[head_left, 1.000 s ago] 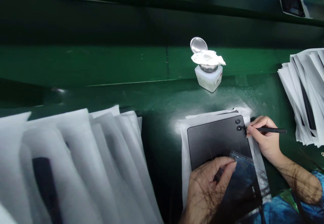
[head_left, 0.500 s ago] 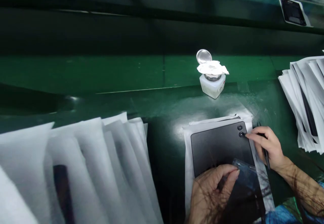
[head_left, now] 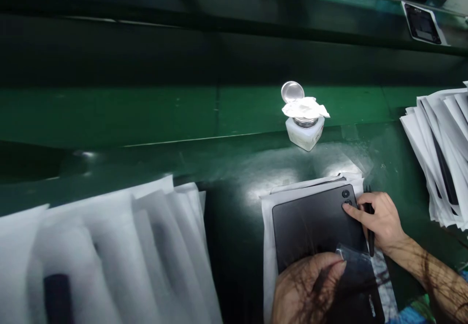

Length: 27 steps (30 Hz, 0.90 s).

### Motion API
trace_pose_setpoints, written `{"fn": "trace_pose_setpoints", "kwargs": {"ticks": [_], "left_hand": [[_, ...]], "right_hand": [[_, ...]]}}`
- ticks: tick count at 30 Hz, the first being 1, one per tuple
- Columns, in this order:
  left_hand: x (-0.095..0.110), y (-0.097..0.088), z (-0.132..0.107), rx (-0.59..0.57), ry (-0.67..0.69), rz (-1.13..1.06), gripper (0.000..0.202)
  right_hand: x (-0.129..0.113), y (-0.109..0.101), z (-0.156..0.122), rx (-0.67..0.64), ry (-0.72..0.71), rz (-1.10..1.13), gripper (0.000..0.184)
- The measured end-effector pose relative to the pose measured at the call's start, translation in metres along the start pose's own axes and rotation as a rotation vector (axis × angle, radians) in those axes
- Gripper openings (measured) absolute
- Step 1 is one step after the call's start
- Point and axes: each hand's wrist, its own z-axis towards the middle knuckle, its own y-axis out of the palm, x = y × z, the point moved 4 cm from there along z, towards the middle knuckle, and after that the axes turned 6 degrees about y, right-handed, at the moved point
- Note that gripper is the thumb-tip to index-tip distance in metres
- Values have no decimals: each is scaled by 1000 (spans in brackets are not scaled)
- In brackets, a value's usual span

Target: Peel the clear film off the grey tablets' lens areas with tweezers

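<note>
A dark grey tablet (head_left: 310,224) lies back up on a white soft sleeve (head_left: 268,246), its two round camera lenses (head_left: 345,193) at the upper right corner. My left hand (head_left: 305,287) is over the tablet's lower part, thumb and forefinger pinching a small clear plastic piece (head_left: 354,261). My right hand (head_left: 383,221) rests at the tablet's right edge, with one fingertip pressing on or beside the lower lens. Slim black tweezers (head_left: 371,243) are tucked within that hand, tips pointing away from me.
Behind the tablet stands a white bottle (head_left: 305,136) with its metal lid raised and a white wipe on top. Stacks of white sleeves (head_left: 109,255) with dark devices lie left, and more sleeves (head_left: 438,153) lie right. A dark device (head_left: 422,23) sits on the upper shelf.
My right hand's fingertip has gone from pinching at the lower lens to lying flat on or beside it. The left hand still holds the clear plastic. The view has shifted slightly.
</note>
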Motion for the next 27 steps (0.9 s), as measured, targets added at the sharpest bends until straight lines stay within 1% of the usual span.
{"fn": "trace_pose_setpoints", "kwargs": {"ticks": [3, 7, 11, 13, 16, 18, 23, 27], "left_hand": [[2, 1, 1, -17, -12, -8, 10], [3, 0, 2, -37, -25, -35, 11], [2, 3, 2, -37, -17, -57, 11], [2, 4, 3, -29, -7, -70, 12], [3, 6, 3, -7, 10, -92, 15], [2, 6, 3, 7, 16, -98, 16], [-4, 9, 3, 12, 14, -94, 13], [-10, 11, 1, 19, 9, -83, 14]], "right_hand": [[-6, -1, 4, 44, -97, -204, 60], [-9, -8, 7, 99, -148, -277, 52], [-5, -17, 7, 170, -161, -333, 53], [-3, -18, 9, 161, -207, -337, 49], [-3, -15, 16, 92, -309, -350, 39], [-2, -11, 21, 59, -344, -361, 34], [4, -3, 34, 84, -310, -313, 29], [8, 2, 41, 97, -271, -318, 34]]}}
